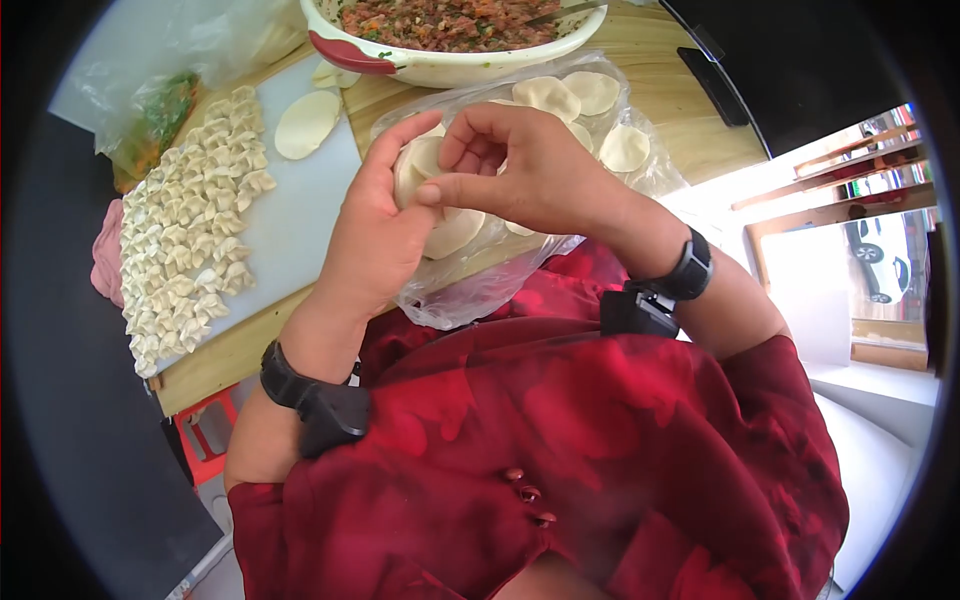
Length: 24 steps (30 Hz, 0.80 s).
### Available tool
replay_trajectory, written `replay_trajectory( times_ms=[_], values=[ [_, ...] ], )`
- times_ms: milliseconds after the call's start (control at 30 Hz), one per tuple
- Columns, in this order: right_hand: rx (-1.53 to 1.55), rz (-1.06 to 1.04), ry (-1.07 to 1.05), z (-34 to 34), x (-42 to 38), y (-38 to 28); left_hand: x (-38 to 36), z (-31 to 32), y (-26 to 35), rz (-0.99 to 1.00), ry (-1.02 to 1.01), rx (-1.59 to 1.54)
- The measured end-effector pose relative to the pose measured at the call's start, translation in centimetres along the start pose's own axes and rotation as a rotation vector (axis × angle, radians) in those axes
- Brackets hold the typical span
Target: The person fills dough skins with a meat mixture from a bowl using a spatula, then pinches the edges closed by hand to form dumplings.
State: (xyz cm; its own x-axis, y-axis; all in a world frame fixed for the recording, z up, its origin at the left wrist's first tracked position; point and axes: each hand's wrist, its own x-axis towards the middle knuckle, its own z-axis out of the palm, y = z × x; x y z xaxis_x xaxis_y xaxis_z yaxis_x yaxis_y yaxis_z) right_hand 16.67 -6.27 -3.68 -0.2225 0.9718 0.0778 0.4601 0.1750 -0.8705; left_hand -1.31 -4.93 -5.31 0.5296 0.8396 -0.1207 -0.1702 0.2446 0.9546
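Note:
A round dumpling wrapper (pixel 412 172) is held up between my two hands. My left hand (pixel 378 235) is closed around its left side, thumb and fingers at the edge. At the wrapper's right edge, my right hand (pixel 530 170) pinches with thumb and curled fingers. Whether any filling sits inside cannot be seen. Below and behind the hands, several loose wrappers (pixel 548 97) lie on a clear plastic bag (pixel 440 308). Beyond them stands a white bowl (pixel 440 70) of minced meat filling (pixel 450 22), with a metal utensil (pixel 568 13) resting in it.
Rows of folded dumplings (pixel 190 225) cover the left of a white board (pixel 310 215), where one wrapper (pixel 307 125) also lies. A plastic bag with greens (pixel 160 115) is at the far left. A dark phone-like object (pixel 712 87) lies at the table's right edge.

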Motion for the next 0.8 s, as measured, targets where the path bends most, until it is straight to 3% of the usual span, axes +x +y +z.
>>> replay_trajectory(
  times_ms=[100,267,367,467,567,800],
  values=[
    [0.015,0.057,-0.033,0.6,0.4,0.2,-0.1,-0.3,-0.5,0.171,0.001,0.238],
    [0.075,0.128,0.024,0.4,0.5,2.4,-0.5,-1.4,-0.7,0.075,0.066,-0.017],
    [0.283,0.318,-0.029,0.1,0.0,2.5,-0.6,-1.7,-0.8,0.110,0.058,-0.071],
    [0.492,0.160,0.027,1.2,0.1,2.4,-0.4,-1.1,-1.1,0.197,0.046,0.130],
    [0.309,0.132,0.027,1.4,0.5,2.3,0.0,-1.1,-1.7,0.328,0.004,0.370],
    [0.370,0.226,-0.065,1.2,0.5,3.5,-0.8,-1.5,-0.4,0.279,-0.004,0.268]
  ],
)
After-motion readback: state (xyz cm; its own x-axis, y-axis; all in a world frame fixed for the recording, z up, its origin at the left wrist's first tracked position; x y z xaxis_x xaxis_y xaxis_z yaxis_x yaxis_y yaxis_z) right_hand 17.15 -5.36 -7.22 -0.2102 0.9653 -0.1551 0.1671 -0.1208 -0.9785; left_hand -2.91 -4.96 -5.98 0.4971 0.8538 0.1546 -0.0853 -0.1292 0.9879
